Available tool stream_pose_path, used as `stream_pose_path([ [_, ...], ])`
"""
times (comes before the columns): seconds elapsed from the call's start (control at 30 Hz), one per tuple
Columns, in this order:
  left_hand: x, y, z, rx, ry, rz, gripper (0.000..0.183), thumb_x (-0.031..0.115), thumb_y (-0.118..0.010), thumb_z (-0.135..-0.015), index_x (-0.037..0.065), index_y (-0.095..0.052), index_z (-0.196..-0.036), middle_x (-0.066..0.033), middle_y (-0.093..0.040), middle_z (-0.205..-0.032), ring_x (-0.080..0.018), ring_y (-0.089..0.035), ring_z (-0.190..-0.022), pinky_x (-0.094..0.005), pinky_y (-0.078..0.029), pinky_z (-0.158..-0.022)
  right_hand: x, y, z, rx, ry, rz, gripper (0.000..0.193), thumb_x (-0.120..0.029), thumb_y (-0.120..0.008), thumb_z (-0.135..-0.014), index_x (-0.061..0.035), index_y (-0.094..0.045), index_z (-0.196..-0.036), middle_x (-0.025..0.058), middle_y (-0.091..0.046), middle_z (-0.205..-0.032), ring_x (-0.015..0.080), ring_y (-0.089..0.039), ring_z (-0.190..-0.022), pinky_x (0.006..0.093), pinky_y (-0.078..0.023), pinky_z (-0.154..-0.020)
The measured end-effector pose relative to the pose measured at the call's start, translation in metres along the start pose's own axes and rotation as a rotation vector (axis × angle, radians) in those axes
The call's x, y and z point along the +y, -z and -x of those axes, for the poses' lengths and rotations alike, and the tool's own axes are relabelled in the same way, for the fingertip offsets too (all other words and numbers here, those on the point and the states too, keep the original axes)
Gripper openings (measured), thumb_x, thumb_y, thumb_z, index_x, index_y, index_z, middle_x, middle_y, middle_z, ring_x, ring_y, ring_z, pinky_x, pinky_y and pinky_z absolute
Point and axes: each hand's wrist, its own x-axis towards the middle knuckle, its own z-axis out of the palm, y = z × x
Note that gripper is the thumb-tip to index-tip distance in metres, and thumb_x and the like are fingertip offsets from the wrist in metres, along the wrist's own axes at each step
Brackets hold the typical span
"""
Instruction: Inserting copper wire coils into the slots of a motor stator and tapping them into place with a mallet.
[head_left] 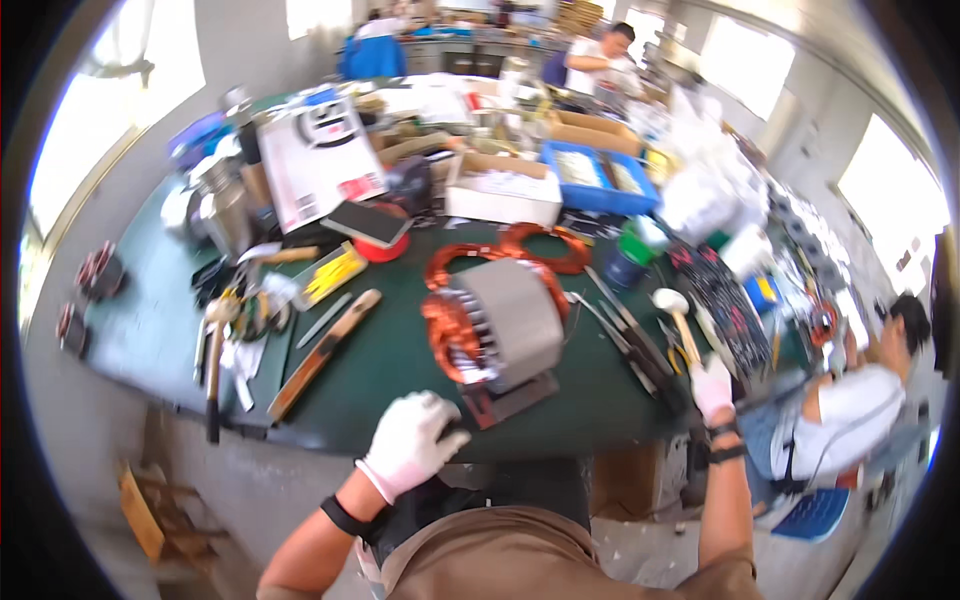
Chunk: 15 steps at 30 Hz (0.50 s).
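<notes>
Fingers of your white-gloved left hand [415, 440] curl loosely, thumb set apart, at the near edge of a dark green tabletop [393, 345], while those of your white-gloved right hand [712, 388] close on the near end of a pale, round-headed mallet with a wooden handle [679, 320]. Between them, slightly farther off, a grey cylindrical metal core with copper-coloured windings [515, 325] sits mid-table; a long brown wooden strip [325, 355] lies to your left.

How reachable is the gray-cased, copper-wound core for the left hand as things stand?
Probably yes: the left hand, seemingly empty, is just nearside and left of the gray-cased core. Nothing visible blocks its copper windings; the dark support sits low beneath.
</notes>
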Motion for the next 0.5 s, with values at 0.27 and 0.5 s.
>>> stream_pose_path([
  [0.27,-0.130,0.089,0.066,0.278,0.496,-0.496,0.034,0.020,-0.080,-0.081,0.001,-0.064,-0.104,-0.0188,-0.064,-0.100,-0.0377,-0.060,-0.100,-0.0473,-0.050,-0.087,-0.156,-0.025,0.125,-0.142,0.150,-1.031,0.012,-0.019,-0.056,-0.104,-0.0091,-0.054,-0.098,-0.0006,-0.050,-0.067,0.0104,-0.052,-0.050,0.0271,-0.046,-0.047],
  [0.5,-0.083,0.111,0.093,0.177,0.285,-0.122,0.039,0.014,-0.074,-0.085,0.005,-0.062,-0.122,-0.0180,-0.066,-0.103,-0.0395,-0.067,-0.096,-0.0444,-0.055,-0.083,-0.142,-0.036,0.147,-0.249,0.185,-0.718,0.016,-0.012,-0.070,-0.097,-0.0049,-0.059,-0.087,-0.0021,-0.052,-0.062,0.0063,-0.052,-0.050,0.0251,-0.041,-0.044],
])
